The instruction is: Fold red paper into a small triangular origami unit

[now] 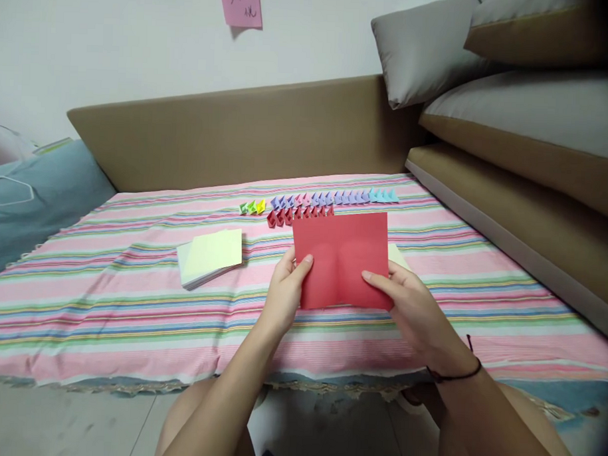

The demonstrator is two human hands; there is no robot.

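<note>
A red sheet of paper (pixel 341 256) is held up in front of me over the striped cloth (pixel 107 294). My left hand (pixel 284 292) pinches its lower left edge, thumb on the front. My right hand (pixel 411 310) grips the lower right corner, thumb laid across the paper. Behind the sheet, two rows of small folded paper figures (pixel 329 201) run across the cloth: green, purple, pink, light blue, and several red ones in front. A stack of pale yellow square paper (pixel 210 257) lies to the left of my left hand.
A brown padded backrest (pixel 237 132) stands behind the cloth. Brown and grey cushions (pixel 526 149) are piled on the right, with a grey pillow (pixel 420 49) on top. A blue cushion (pixel 40 192) sits at the left. A pink note (pixel 240 5) hangs on the wall.
</note>
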